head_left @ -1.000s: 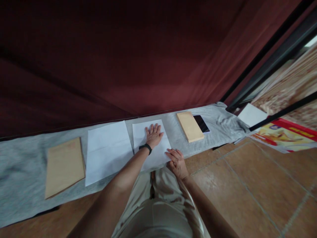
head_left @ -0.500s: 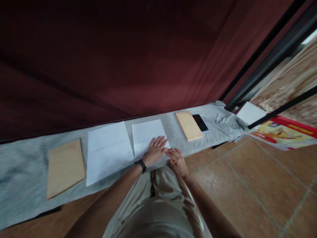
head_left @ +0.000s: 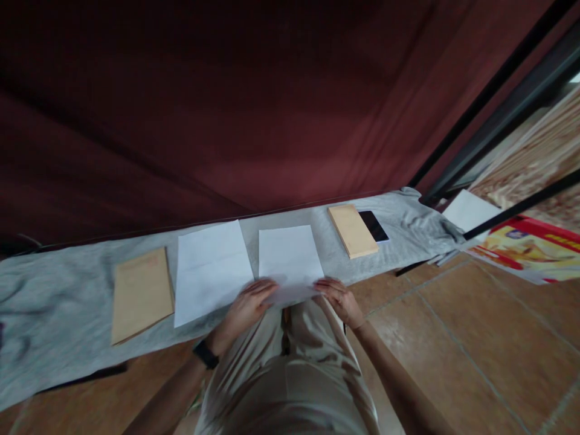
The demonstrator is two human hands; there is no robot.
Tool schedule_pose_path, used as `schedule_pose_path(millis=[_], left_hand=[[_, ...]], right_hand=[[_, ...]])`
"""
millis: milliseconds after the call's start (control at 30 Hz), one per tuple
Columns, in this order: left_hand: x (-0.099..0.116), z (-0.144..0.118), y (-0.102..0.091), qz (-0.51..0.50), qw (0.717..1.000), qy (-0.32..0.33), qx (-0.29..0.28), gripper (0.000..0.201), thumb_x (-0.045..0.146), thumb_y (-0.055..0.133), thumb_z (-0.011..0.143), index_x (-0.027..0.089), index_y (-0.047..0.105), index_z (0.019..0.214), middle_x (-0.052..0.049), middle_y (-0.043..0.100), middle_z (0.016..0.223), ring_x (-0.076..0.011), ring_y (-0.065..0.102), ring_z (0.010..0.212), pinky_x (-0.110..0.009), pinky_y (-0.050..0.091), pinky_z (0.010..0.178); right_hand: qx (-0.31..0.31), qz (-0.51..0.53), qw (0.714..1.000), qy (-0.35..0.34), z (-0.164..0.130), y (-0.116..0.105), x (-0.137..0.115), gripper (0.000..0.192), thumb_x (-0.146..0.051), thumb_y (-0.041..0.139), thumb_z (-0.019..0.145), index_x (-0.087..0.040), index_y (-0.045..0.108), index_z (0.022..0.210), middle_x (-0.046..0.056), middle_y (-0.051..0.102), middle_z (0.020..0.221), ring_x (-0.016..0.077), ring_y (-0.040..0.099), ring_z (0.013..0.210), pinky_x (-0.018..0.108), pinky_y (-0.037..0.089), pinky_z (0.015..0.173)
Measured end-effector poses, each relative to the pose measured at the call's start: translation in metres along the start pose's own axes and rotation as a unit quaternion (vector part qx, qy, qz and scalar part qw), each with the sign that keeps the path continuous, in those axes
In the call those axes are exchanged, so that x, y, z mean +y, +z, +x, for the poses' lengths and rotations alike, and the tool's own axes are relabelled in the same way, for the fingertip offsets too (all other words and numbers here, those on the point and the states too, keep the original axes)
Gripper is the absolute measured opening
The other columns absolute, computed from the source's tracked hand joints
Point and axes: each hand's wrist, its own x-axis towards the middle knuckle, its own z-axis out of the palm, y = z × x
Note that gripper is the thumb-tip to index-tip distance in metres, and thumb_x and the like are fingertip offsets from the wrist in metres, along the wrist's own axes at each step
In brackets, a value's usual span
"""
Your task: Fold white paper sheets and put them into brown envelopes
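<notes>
A white sheet of paper [head_left: 290, 254] lies on the grey cloth in front of me, its near edge lifted a little toward my body and blurred. My left hand [head_left: 251, 305], with a dark band on its wrist, is closed on the near left corner. The near right corner is between the fingers of my right hand [head_left: 339, 298]. To the left lies a larger stack or sheet of white paper [head_left: 212, 269], close beside my left fingers. Parts of the near corners are hidden under my fingers.
Brown envelopes [head_left: 141, 296] lie at the left. On the right are a stack of smaller tan envelopes [head_left: 353, 229] and a dark phone [head_left: 374, 226]. Grey cloth [head_left: 54, 320] covers the narrow bench. A dark red curtain [head_left: 254, 121] hangs behind; a colourful box [head_left: 530, 248] stands at the right.
My hands have moved apart, from flat together on the sheet's right side to its two near corners. The near edge is now raised. The view has shifted slightly.
</notes>
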Motion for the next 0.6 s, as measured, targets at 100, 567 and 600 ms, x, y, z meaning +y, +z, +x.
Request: schedule_pose_path(millis=[100,567,600], left_hand=[[-0.005,-0.005,-0.003,-0.083,0.996,-0.038,0.017,0.030,0.024,0.055,0.094,0.027,0.076,0.115,-0.005,0.075,0.123,-0.0215,0.069,0.118,-0.041,0.052,0.109],[-0.016,0.020,-0.004,-0.207,0.964,-0.125,0.112,0.034,0.029,0.063,0.079,0.023,0.076,0.110,-0.007,0.074,0.125,-0.0244,0.067,0.121,-0.043,0.049,0.111],[-0.020,0.023,-0.003,-0.200,0.963,-0.135,0.118,0.032,0.031,0.062,0.080,0.023,0.076,0.108,-0.007,0.075,0.123,-0.0246,0.068,0.120,-0.043,0.050,0.110]], right_hand=[[-0.010,0.014,0.999,0.050,-0.006,-0.009,-0.003,0.031,-0.033,0.049,0.105,-0.031,0.072,0.126,0.004,0.075,0.123,0.0219,0.070,0.114,0.041,0.057,0.101],[0.062,0.087,0.986,0.129,0.026,-0.007,0.008,0.031,-0.044,0.055,0.100,-0.027,0.078,0.111,0.005,0.078,0.111,0.0244,0.070,0.108,0.042,0.054,0.099],[0.071,0.097,0.981,0.154,0.030,-0.005,0.008,0.032,-0.046,0.056,0.099,-0.024,0.078,0.106,0.005,0.078,0.106,0.0242,0.072,0.099,0.040,0.056,0.093]])
